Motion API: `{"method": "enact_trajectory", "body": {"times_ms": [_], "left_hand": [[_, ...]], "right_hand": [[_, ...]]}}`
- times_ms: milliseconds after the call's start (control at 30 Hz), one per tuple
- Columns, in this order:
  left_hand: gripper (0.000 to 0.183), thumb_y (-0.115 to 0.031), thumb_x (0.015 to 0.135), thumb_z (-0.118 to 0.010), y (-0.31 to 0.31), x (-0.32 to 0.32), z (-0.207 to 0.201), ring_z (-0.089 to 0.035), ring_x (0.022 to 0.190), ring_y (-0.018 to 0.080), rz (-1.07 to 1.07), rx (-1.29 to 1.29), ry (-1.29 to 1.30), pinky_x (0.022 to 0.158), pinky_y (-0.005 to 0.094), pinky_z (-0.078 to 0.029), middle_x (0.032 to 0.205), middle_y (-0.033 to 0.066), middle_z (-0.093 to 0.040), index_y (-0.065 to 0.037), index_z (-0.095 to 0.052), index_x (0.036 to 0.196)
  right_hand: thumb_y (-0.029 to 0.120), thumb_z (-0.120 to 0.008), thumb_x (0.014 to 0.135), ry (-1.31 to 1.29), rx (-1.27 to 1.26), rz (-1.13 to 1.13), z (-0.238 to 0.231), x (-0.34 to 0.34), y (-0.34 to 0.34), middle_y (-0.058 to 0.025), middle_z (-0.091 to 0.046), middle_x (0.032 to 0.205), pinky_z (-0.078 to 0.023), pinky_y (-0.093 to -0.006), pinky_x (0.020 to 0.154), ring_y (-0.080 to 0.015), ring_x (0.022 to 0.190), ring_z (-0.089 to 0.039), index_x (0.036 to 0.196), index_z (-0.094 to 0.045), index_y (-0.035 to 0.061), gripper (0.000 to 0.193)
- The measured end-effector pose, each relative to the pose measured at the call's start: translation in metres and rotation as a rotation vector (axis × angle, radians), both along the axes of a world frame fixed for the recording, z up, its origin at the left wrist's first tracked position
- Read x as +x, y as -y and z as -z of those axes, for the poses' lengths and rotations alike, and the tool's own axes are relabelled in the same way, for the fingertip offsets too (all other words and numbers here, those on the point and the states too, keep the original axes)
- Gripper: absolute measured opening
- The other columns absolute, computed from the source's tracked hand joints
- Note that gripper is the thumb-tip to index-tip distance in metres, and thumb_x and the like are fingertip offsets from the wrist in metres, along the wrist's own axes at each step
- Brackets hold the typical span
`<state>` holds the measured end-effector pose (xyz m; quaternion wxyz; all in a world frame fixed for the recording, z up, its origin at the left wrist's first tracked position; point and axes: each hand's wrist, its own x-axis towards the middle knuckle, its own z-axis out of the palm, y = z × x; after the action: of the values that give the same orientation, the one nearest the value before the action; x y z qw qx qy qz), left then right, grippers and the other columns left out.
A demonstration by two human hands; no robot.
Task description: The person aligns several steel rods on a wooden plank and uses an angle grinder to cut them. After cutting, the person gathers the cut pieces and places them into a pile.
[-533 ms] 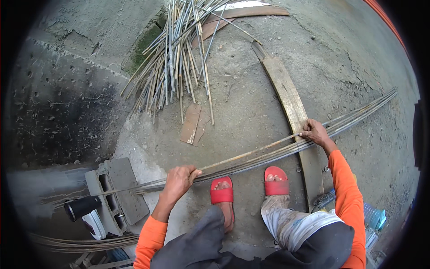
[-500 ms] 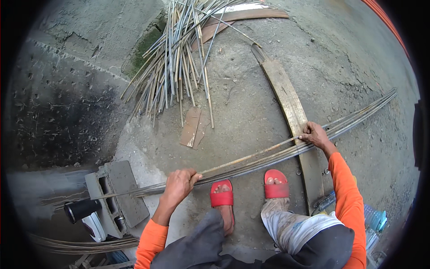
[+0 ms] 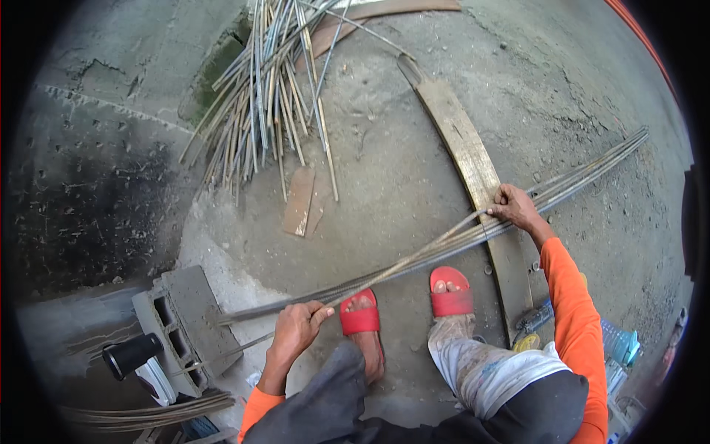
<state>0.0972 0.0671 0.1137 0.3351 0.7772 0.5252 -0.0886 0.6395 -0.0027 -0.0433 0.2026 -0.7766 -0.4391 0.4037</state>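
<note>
A bundle of long steel rods (image 3: 577,176) lies across the concrete ground, from the far right down to a grey concrete block (image 3: 185,311) at lower left. One rod (image 3: 407,259) is raised a little above the bundle. My left hand (image 3: 296,329) grips this rod near its left end, in front of my red sandals (image 3: 361,317). On the right, my right hand (image 3: 515,207) is closed on the same rod where it crosses a wooden plank (image 3: 464,144). Both arms wear orange sleeves.
A heap of shorter rods (image 3: 270,89) fans out at the top. A small flat piece of board (image 3: 299,201) lies below it. A black cup (image 3: 132,354) and more rods (image 3: 148,411) sit at lower left. Plastic bottles and bags (image 3: 617,344) lie at lower right.
Both hands have lifted one rod clear of the bundle and drawn it toward me; my left hand has shifted closer to my left foot.
</note>
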Motion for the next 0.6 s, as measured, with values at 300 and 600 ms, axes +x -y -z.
{"method": "enact_trajectory", "body": {"times_ms": [300, 600], "left_hand": [[0.034, -0.033, 0.1, -0.069, 0.019, 0.018, -0.026, -0.066, 0.07, 0.0456, -0.032, -0.03, -0.066, 0.062, 0.0488, -0.049, 0.075, 0.0242, -0.066, -0.001, -0.074, 0.09], [0.024, -0.023, 0.092, -0.079, -0.017, 0.112, -0.126, -0.063, 0.064, 0.0412, 0.309, 0.613, -0.041, 0.06, 0.0473, -0.048, 0.069, 0.0202, -0.064, -0.002, -0.071, 0.085]], "right_hand": [[0.03, -0.09, 0.078, 0.153, 0.056, -0.082, 0.011, 0.0, 0.014, -0.0037, -0.052, 0.076, -0.044, -0.0361, 0.067, -0.02, 0.074, -0.051, 0.084, -0.053, 0.0056, 0.045], [0.026, -0.09, 0.081, 0.066, -0.067, -0.057, 0.013, 0.01, 0.011, -0.0006, -0.051, 0.075, -0.043, -0.0334, 0.064, -0.0132, 0.073, -0.049, 0.082, -0.054, 0.0076, 0.041]]}}
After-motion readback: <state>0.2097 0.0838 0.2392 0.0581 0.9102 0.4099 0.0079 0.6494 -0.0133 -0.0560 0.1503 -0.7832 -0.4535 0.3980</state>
